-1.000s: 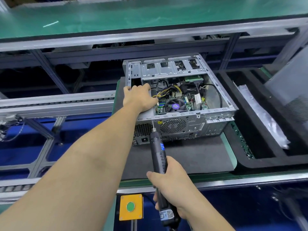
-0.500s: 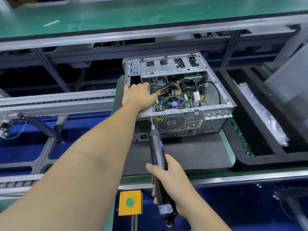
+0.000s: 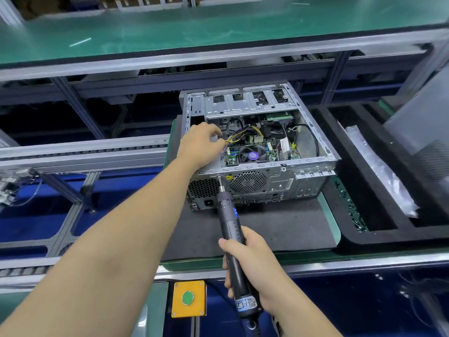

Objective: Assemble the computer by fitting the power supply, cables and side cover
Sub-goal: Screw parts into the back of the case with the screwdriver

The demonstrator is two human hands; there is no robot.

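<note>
An open grey computer case (image 3: 313,164) lies on its side on a dark mat (image 3: 267,229), rear panel facing me. The power supply (image 3: 202,188) sits in its near-left corner, honeycomb grille showing. My left hand (image 3: 199,144) rests on top of the power supply, fingers curled over its inner edge beside the yellow and black cables (image 3: 245,135). My right hand (image 3: 252,261) grips a black electric screwdriver (image 3: 228,215); its bit touches the rear panel just above the grille. A grey panel (image 3: 425,132), possibly the side cover, leans at the far right.
A black foam tray (image 3: 379,239) to the right holds a clear plastic bag (image 3: 379,171) and small dark screws. A yellow box with a green button (image 3: 188,299) is mounted below the bench edge. Conveyor rails (image 3: 82,154) run left; a green shelf (image 3: 218,25) hangs above.
My left hand slid a little inward on the power supply and its fingers curled toward the cables. The screwdriver bit stays at the same spot on the rear panel.
</note>
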